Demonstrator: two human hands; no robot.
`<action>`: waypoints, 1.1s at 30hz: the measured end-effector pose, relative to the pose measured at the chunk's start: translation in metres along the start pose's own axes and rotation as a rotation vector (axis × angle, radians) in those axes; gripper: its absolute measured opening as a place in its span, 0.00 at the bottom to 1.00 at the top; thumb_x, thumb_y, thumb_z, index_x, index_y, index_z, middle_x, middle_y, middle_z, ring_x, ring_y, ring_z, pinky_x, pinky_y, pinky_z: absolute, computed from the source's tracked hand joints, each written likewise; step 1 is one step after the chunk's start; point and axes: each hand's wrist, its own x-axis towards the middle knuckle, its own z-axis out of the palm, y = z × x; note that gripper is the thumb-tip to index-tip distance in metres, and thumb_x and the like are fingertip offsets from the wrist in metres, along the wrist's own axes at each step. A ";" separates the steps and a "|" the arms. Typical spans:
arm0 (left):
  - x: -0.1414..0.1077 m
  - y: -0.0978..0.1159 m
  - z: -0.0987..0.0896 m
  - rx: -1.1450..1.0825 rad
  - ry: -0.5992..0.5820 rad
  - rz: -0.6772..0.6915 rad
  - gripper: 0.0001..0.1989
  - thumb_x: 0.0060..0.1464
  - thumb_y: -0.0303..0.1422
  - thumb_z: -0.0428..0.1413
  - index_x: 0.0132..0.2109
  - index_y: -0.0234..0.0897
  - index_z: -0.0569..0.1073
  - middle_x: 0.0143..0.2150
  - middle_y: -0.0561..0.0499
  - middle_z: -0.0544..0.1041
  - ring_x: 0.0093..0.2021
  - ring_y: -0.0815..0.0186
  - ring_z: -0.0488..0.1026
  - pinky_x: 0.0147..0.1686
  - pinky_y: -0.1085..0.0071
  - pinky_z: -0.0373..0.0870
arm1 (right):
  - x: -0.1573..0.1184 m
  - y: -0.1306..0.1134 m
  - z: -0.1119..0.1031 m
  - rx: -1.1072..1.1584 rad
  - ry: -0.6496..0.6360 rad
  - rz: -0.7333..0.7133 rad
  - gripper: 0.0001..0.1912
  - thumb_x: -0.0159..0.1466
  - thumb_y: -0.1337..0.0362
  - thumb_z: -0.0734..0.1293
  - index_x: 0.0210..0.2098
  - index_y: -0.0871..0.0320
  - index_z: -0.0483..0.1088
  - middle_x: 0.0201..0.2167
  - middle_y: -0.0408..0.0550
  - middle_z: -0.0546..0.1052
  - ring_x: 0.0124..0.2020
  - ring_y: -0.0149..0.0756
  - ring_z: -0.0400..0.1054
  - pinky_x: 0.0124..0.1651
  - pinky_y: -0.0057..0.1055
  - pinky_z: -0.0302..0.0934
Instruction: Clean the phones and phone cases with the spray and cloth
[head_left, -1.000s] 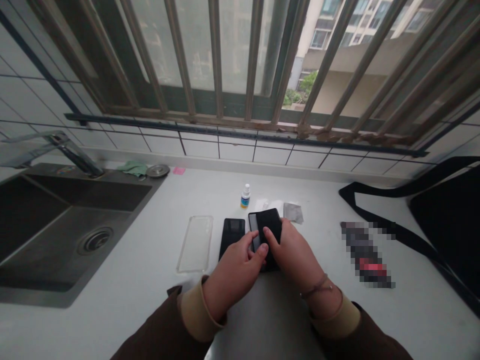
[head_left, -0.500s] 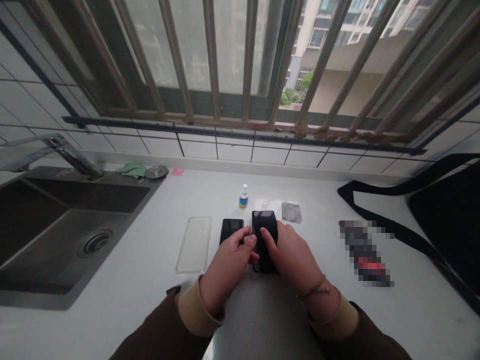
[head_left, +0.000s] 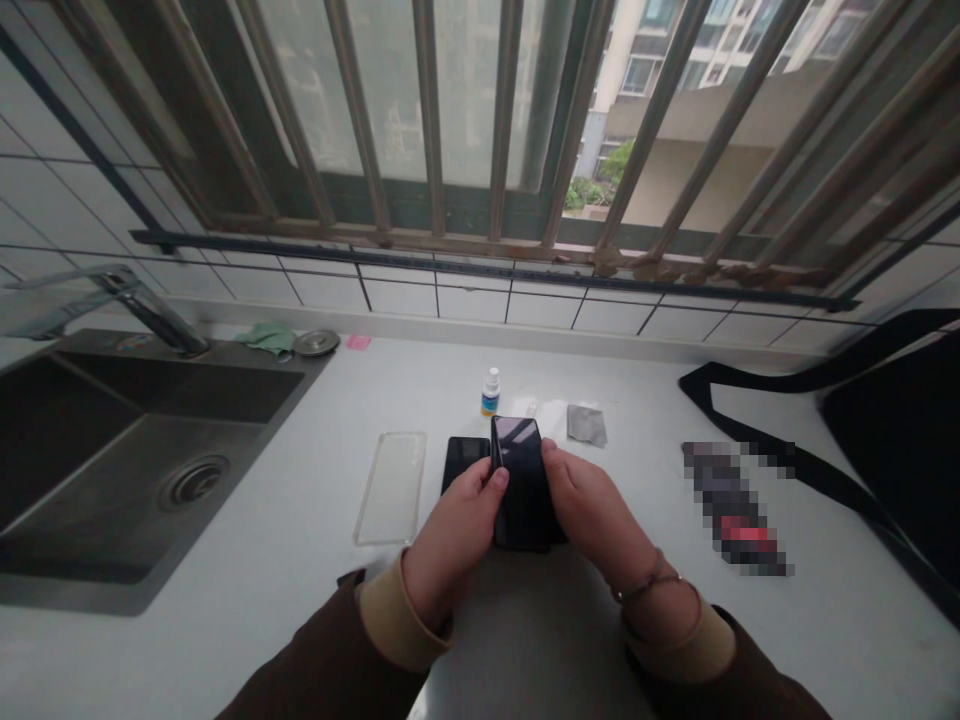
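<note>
Right now, the left hand [head_left: 456, 530] and right hand [head_left: 592, 518] have their fingers clamped on a black phone [head_left: 521, 470], tilted beside a second phone [head_left: 463, 453] on the surface [head_left: 187, 640], near a clear case [head_left: 390, 488].

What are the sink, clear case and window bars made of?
Sink: likely stainless steel, dull satin sheen. Clear case: transparent plastic, glossy; soft or rigid can't tell. Window bars: probably painted steel, rust-brown patches at their feet.

Dark brown sleeves [head_left: 322, 665] end in wide tan cuffs [head_left: 394, 620]. A thin brown string bracelet [head_left: 643, 590] goes around the right wrist [head_left: 626, 560] at four o'clock.
</note>
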 end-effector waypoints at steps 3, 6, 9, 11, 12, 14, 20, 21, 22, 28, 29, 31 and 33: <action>-0.002 0.002 0.007 -0.280 0.059 -0.036 0.19 0.64 0.43 0.63 0.55 0.37 0.81 0.52 0.42 0.84 0.55 0.52 0.79 0.58 0.57 0.73 | -0.004 -0.003 -0.003 0.184 0.008 -0.032 0.38 0.78 0.36 0.48 0.54 0.51 0.81 0.50 0.56 0.85 0.54 0.57 0.78 0.56 0.48 0.68; -0.002 0.004 0.009 -0.442 0.137 -0.050 0.19 0.65 0.43 0.62 0.55 0.34 0.80 0.54 0.40 0.84 0.57 0.53 0.79 0.61 0.57 0.73 | -0.006 -0.006 -0.002 0.296 0.040 -0.073 0.37 0.77 0.35 0.53 0.73 0.47 0.68 0.67 0.52 0.76 0.69 0.57 0.69 0.68 0.55 0.63; 0.001 0.004 0.008 -0.514 0.154 -0.029 0.21 0.67 0.44 0.61 0.58 0.33 0.79 0.57 0.40 0.83 0.59 0.53 0.79 0.63 0.56 0.72 | -0.009 -0.008 0.001 0.356 0.036 -0.118 0.37 0.77 0.36 0.53 0.77 0.47 0.60 0.74 0.48 0.68 0.75 0.55 0.62 0.74 0.58 0.57; 0.002 0.004 0.008 -0.542 0.146 0.008 0.22 0.67 0.45 0.61 0.60 0.34 0.77 0.59 0.40 0.82 0.61 0.54 0.78 0.64 0.56 0.72 | -0.011 -0.010 0.004 0.408 0.030 -0.141 0.37 0.78 0.37 0.52 0.78 0.47 0.58 0.75 0.48 0.66 0.76 0.53 0.59 0.76 0.57 0.55; 0.002 0.004 0.008 -0.546 0.149 0.027 0.23 0.68 0.45 0.61 0.61 0.35 0.77 0.60 0.40 0.81 0.61 0.54 0.78 0.65 0.55 0.71 | -0.013 -0.011 0.006 0.438 0.028 -0.154 0.37 0.78 0.37 0.51 0.78 0.47 0.57 0.75 0.48 0.66 0.77 0.53 0.58 0.77 0.57 0.54; 0.001 0.005 0.010 -0.540 0.168 0.052 0.24 0.68 0.46 0.60 0.63 0.36 0.76 0.60 0.40 0.81 0.63 0.53 0.77 0.66 0.54 0.70 | -0.016 -0.014 0.011 0.499 0.018 -0.183 0.36 0.79 0.38 0.50 0.78 0.47 0.58 0.75 0.47 0.66 0.77 0.51 0.57 0.77 0.54 0.52; -0.003 0.004 0.013 -0.491 0.191 0.084 0.24 0.69 0.48 0.58 0.63 0.37 0.77 0.66 0.41 0.78 0.70 0.52 0.71 0.73 0.53 0.62 | -0.028 -0.018 0.027 0.530 -0.003 -0.258 0.40 0.77 0.35 0.48 0.79 0.49 0.53 0.74 0.55 0.67 0.72 0.55 0.64 0.72 0.51 0.61; -0.003 0.003 0.013 -0.476 0.186 0.088 0.25 0.69 0.48 0.58 0.63 0.38 0.77 0.66 0.41 0.78 0.70 0.52 0.71 0.74 0.53 0.61 | -0.030 -0.018 0.028 0.507 0.001 -0.257 0.40 0.77 0.35 0.49 0.79 0.49 0.52 0.74 0.56 0.67 0.71 0.56 0.66 0.71 0.51 0.62; -0.003 0.003 0.013 -0.462 0.184 0.092 0.25 0.69 0.49 0.58 0.63 0.38 0.78 0.66 0.41 0.78 0.70 0.52 0.70 0.74 0.53 0.60 | -0.031 -0.017 0.029 0.484 0.002 -0.251 0.40 0.77 0.35 0.49 0.79 0.50 0.50 0.74 0.57 0.67 0.69 0.57 0.67 0.70 0.51 0.63; -0.004 0.002 0.013 -0.443 0.217 0.134 0.24 0.68 0.51 0.58 0.61 0.42 0.77 0.61 0.44 0.81 0.72 0.51 0.67 0.74 0.53 0.61 | -0.029 -0.015 0.025 0.401 0.018 -0.242 0.35 0.79 0.41 0.52 0.77 0.52 0.56 0.68 0.57 0.74 0.57 0.56 0.77 0.59 0.47 0.69; -0.004 0.003 0.013 -0.437 0.212 0.148 0.23 0.69 0.51 0.58 0.60 0.43 0.77 0.60 0.44 0.81 0.72 0.51 0.67 0.74 0.53 0.61 | -0.028 -0.015 0.025 0.390 0.023 -0.244 0.34 0.79 0.42 0.52 0.76 0.52 0.57 0.67 0.56 0.75 0.56 0.55 0.78 0.57 0.45 0.70; -0.004 0.003 0.012 -0.399 0.193 0.180 0.21 0.70 0.51 0.57 0.60 0.43 0.77 0.60 0.45 0.80 0.70 0.52 0.69 0.72 0.54 0.63 | -0.026 -0.013 0.025 0.360 0.042 -0.255 0.33 0.80 0.42 0.52 0.75 0.52 0.59 0.63 0.56 0.78 0.52 0.54 0.80 0.52 0.44 0.71; -0.005 0.004 0.009 -0.300 0.210 0.218 0.22 0.70 0.51 0.55 0.60 0.43 0.78 0.61 0.45 0.80 0.68 0.53 0.71 0.70 0.55 0.65 | -0.024 -0.011 0.027 0.315 0.066 -0.272 0.34 0.79 0.41 0.52 0.74 0.54 0.60 0.57 0.57 0.82 0.46 0.54 0.81 0.46 0.42 0.71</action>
